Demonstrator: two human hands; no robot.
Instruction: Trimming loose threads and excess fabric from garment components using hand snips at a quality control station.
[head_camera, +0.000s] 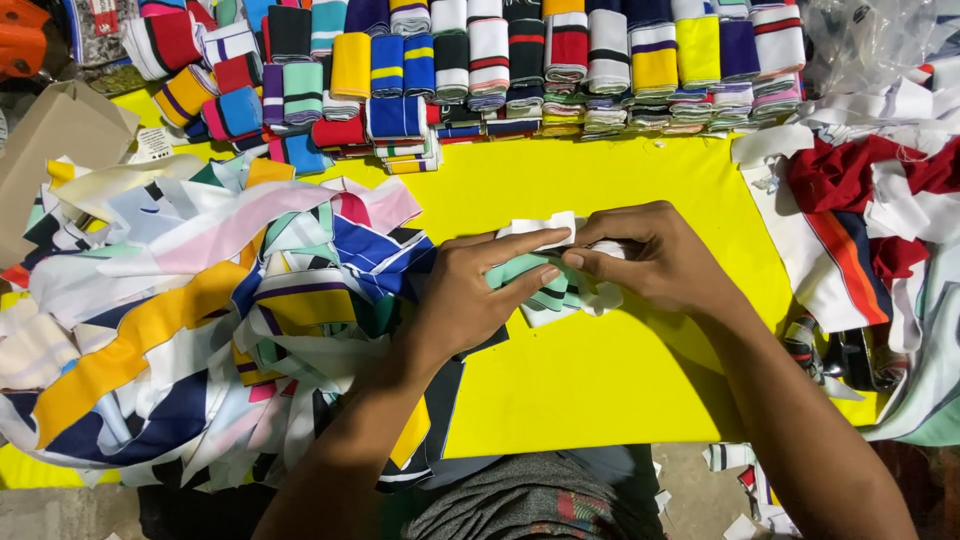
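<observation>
Two hands are meeting mid-table: the left hand (465, 300) and right hand (655, 258) are both pinching, fingers closed, one folded green-striped strip (545, 290). One loose pile (200, 320) is lying left, stacked rolls (520, 70) far.

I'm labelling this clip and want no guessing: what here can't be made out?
Head view only:
- Folded strip: its middle is hidden by the left hand and right hand.
- Loose strip pile: cut off by the left edge; lower layers buried.
- Folded stacks: cut off by the top edge.
- Paper tag: print too small.
</observation>
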